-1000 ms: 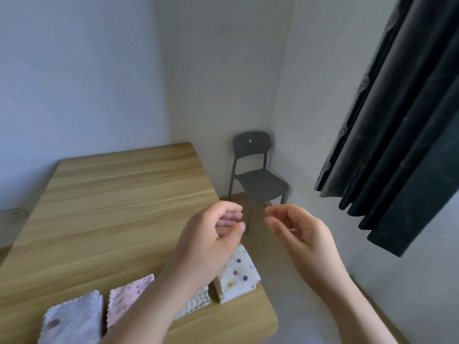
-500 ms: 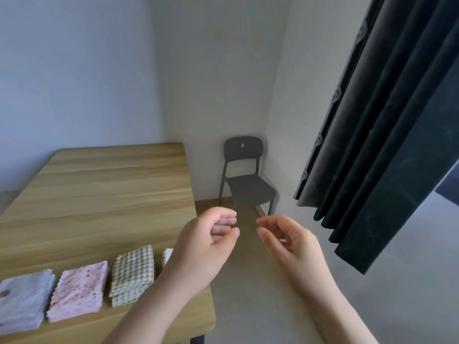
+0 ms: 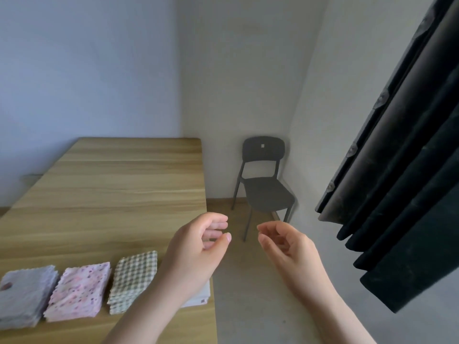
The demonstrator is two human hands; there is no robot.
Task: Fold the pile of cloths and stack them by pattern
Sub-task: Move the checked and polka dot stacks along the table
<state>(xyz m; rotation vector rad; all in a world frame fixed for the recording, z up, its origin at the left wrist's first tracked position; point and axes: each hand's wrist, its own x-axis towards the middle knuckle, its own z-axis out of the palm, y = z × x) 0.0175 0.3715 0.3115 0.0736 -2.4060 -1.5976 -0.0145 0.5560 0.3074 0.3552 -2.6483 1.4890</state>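
Folded cloths stand in a row of stacks along the near edge of the wooden table [image 3: 119, 184]: a pale grey-lilac stack [image 3: 23, 295], a pink flowered stack [image 3: 79, 289], a beige checked stack [image 3: 134, 276], and a white stack [image 3: 200, 297] mostly hidden behind my left arm. My left hand [image 3: 198, 249] hovers above the table's right edge, fingers loosely curled, holding nothing. Over the floor, my right hand [image 3: 285, 247] is raised with curled fingers and is also empty. The two hands face each other, a small gap apart.
A dark grey chair [image 3: 267, 187] stands in the room's corner beyond the table. Dark curtains [image 3: 402, 170] hang at the right. Bare grey floor [image 3: 248, 306] lies between the table's right edge and the curtains.
The view has swung to the right and levelled, so more stacks show at the left. Both hands keep the same curled, empty pose in front of me.
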